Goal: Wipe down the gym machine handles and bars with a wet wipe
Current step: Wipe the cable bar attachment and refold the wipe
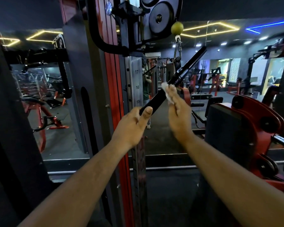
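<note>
My left hand (pixel 132 122) gripped the cable bar (pixel 156 99) low to steady it, while my right hand (pixel 177 110), fingers straight, pressed the wet wipe (pixel 166 89) along it.

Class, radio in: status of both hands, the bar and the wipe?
Left hand grips bar low end. Right hand presses wet wipe on bar, fingers straight. Bar tilted, hanging from carabiner. Nothing blocking.

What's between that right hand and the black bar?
In the head view, a white wet wipe lies between the right hand and the black bar.
</note>
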Demonstrator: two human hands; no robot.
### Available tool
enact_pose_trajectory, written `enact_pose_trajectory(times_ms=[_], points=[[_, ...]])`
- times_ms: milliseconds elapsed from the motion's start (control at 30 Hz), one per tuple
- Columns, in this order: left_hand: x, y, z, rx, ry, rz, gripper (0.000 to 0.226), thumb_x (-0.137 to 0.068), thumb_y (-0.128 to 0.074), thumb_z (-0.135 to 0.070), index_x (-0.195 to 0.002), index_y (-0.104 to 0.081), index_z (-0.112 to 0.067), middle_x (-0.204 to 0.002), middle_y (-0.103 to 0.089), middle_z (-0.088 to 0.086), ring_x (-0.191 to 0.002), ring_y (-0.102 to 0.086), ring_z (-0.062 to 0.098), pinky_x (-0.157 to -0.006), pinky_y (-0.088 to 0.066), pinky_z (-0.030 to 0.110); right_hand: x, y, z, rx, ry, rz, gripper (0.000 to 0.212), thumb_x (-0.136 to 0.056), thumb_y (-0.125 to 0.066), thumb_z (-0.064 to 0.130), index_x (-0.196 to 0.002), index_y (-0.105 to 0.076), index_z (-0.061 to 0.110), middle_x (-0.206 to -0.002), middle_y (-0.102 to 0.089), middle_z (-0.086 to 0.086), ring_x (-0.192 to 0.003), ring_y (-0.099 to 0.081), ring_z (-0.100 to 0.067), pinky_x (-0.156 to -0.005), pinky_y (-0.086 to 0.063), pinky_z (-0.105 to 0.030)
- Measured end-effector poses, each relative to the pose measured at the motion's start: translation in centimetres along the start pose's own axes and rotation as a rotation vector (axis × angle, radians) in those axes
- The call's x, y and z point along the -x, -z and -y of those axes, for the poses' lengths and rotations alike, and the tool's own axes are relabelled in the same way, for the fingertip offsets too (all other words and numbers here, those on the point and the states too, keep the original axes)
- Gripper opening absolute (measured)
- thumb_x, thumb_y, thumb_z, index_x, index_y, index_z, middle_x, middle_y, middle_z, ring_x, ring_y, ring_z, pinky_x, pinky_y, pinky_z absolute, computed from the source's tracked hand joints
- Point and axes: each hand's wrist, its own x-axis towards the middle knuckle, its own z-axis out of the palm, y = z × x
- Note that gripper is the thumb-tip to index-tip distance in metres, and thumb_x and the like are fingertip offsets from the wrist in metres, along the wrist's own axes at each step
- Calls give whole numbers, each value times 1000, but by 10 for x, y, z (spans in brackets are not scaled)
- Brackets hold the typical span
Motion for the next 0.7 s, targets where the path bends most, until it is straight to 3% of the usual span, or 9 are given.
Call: enact_pose_trajectory(times_ms=[67,133,200,267,400,467,567,633,700], points=[[-2,-1,-2,11,9,-1,94,-77,-17,-86,-135,-56,-23,-94,-65,-9,-85,-64,2,-73,-51,24,-17,-5,-5,72,29,48,50,-104,-45,2,-149,-48,24,-157,-44,3,-146,-38,-9,-120,-35,-31],[-4,-3,-2,56,5,-9,101,-75,-16,-92,-135,-56,-21,-90,-65,-7,-82,-62,-5,-68,-45,22,-7,-17,-2,121,59,61,50,-103,-41,3,-148,-45,25,-160,-37,3,-151,-27,-10,-122,-23,-21],[-6,-2,1,129,11,-17,112,-68,-14,-101,-131,-57,-20,-94,-66,-1,-78,-60,-5,-66,-44,22,22,-26,8,94,141,85,47,-105,-38,8,-148,-40,27,-159,-35,2,-151,-30,-15,-121,-27,-26],[-6,2,5,225,56,13,118,-58,-14,-108,-132,-56,-26,-110,-66,-3,-95,-61,-4,-72,-45,17,55,-35,16,5,253,214,47,-106,-39,6,-150,-39,24,-159,-36,1,-150,-34,-16,-120,-35,-36],[-2,12,5,283,104,47,112,-46,-13,-112,-121,-56,-43,-112,-60,-17,-103,-57,-17,-88,-48,15,84,-32,23,-143,250,305,40,-108,-39,16,-147,-47,16,-152,-48,6,-142,-45,-10,-115,-42,-32],[-3,15,3,250,113,60,126,-55,-10,-109,-139,-58,-28,-115,-66,1,-117,-62,12,-106,-48,41,63,-24,19,-145,189,142,42,-109,-37,23,-148,-49,13,-146,-53,10,-133,-53,-4,-109,-48,-29],[-1,15,-7,201,91,66,119,-74,-9,-88,-130,-54,7,-100,-65,14,-117,-53,53,-107,-42,62,15,-21,8,-20,101,57,44,-104,-42,7,-146,-51,14,-152,-48,4,-144,-39,-4,-120,-36,-34],[0,12,-12,218,95,85,111,-78,-11,-83,-134,-56,1,-114,-67,24,-122,-52,50,-111,-39,62,14,-34,11,52,110,146,43,-105,-44,6,-146,-52,18,-155,-47,-1,-148,-35,-11,-119,-37,-46],[-2,11,-11,213,100,99,102,-75,-9,-91,-135,-63,-28,-130,-67,11,-118,-63,23,-110,-47,44,37,-42,20,-19,178,216,39,-106,-45,9,-143,-54,18,-153,-49,-4,-147,-39,-18,-116,-41,-48]])
